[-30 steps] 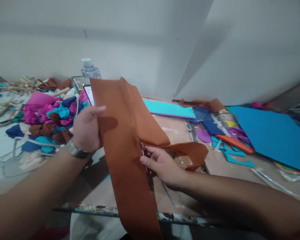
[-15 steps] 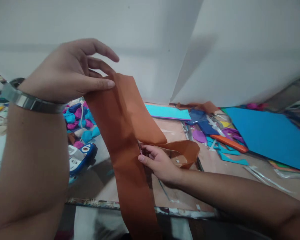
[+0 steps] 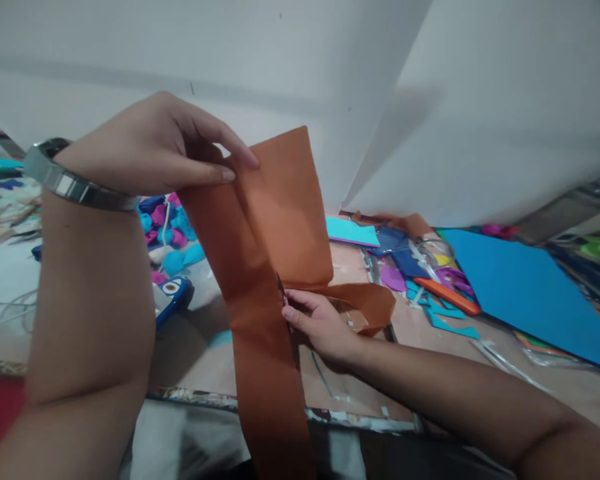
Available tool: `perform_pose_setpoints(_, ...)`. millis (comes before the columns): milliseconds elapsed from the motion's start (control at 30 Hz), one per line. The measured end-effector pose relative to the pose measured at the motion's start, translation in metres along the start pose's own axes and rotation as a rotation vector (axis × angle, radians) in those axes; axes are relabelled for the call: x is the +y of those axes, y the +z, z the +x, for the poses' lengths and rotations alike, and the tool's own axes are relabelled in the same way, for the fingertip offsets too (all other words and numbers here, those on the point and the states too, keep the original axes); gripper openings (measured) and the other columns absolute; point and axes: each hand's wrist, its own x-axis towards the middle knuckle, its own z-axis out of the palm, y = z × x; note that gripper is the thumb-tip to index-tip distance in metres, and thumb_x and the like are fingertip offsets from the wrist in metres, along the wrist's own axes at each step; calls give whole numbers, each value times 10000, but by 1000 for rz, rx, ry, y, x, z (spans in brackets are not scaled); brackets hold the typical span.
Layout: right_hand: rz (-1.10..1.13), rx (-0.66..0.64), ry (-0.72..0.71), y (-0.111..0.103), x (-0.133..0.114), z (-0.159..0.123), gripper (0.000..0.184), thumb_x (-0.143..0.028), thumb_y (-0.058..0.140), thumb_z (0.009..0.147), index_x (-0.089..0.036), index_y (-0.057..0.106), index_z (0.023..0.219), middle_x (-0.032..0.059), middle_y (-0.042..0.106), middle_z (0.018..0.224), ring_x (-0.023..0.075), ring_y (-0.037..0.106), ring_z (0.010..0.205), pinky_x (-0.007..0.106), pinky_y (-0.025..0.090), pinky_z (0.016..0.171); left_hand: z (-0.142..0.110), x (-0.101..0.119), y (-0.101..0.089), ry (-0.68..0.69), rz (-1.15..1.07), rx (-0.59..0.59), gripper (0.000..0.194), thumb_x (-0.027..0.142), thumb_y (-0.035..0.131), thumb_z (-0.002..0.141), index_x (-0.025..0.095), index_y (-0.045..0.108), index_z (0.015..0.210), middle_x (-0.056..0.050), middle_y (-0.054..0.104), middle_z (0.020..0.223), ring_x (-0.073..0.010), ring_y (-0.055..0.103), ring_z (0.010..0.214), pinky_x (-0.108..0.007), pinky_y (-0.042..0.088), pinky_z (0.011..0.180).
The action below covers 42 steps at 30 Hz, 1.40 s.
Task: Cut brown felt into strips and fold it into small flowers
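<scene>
One long, creased, matte brown sheet [image 3: 260, 320] hangs over the pale tabletop [image 3: 205, 373], its upper end pinched between the left hand's [image 3: 150, 150] thumb and fingers. At the sheet's right edge, the right hand's [image 3: 325, 327] fingers close around a small, dark-bladed cutting tool [image 3: 280, 285] — mostly hidden. Left of the sheet lie crumpled, multicoloured balls [image 3: 183, 260]; right of it — a flat, rigid-looking blue panel [image 3: 530, 287].
</scene>
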Motion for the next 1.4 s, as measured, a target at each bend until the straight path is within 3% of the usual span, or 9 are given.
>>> perform_pose_setpoints(133,52,-1,37,-1,0,-1,491,-482,854,821,-240,765,1238,48,742,1140,166,654,974,283,531,834,-1,-1,4,168,547,-79,403,-91,737,784,106,787,1133,-9,809,1061,-182,603,1261,-144,433,1056)
perform_pose_setpoints(233,45,22,56,-2,0,-1,524,-474,873,800,-239,763,1254,55,740,1156,168,654,972,275,535,802,0,-2,7,179,544,-93,350,-65,775,772,62,782,1098,-26,791,984,-175,584,1190,-129,427,1037)
perform_pose_setpoints(367,29,27,66,-3,0,0,531,-455,872,810,-247,754,1284,62,743,1188,179,666,997,312,550,846,0,-1,9,231,567,-123,304,-7,786,785,57,779,1082,-22,753,886,-175,569,1064,-242,447,1073)
perform_pose_setpoints(433,14,10,49,-4,0,1,502,-463,864,820,-249,765,1264,60,754,1179,193,678,1023,337,553,891,1,0,9,380,807,-163,297,80,783,820,99,795,1116,-9,735,842,-140,589,900,-271,481,995)
perform_pose_setpoints(533,-11,10,9,-5,1,2,484,-472,858,823,-255,776,1247,64,757,1225,234,680,1121,385,547,968,1,1,7,607,1118,-210,278,238,748,862,257,821,1130,-8,757,854,-136,621,753,-247,468,700)
perform_pose_setpoints(600,-25,28,-9,-5,1,3,472,-465,862,818,-261,783,1236,63,749,1269,246,676,1160,406,541,1002,1,1,6,643,1132,-196,266,298,741,858,298,825,1110,-16,769,863,-156,644,749,-254,417,610)
perform_pose_setpoints(800,-22,103,42,-6,5,2,530,-477,879,783,-243,773,1246,78,750,1285,274,657,1222,420,567,976,-1,2,7,650,1149,-202,327,357,692,876,228,815,1151,-40,757,888,-165,636,794,-318,436,717)
perform_pose_setpoints(967,-57,144,47,-8,7,2,599,-509,898,743,-228,765,1254,82,787,1176,266,680,1160,397,590,924,-1,1,8,701,1148,-190,285,331,714,855,274,830,1109,-24,756,857,-156,634,764,-284,399,657)
perform_pose_setpoints(1400,-89,39,-14,-10,5,0,491,-509,850,820,-257,781,1236,70,736,1340,277,652,1269,463,480,1133,-1,2,7,707,1145,-180,336,388,715,825,281,831,1122,-23,753,836,-171,639,735,-295,441,680)
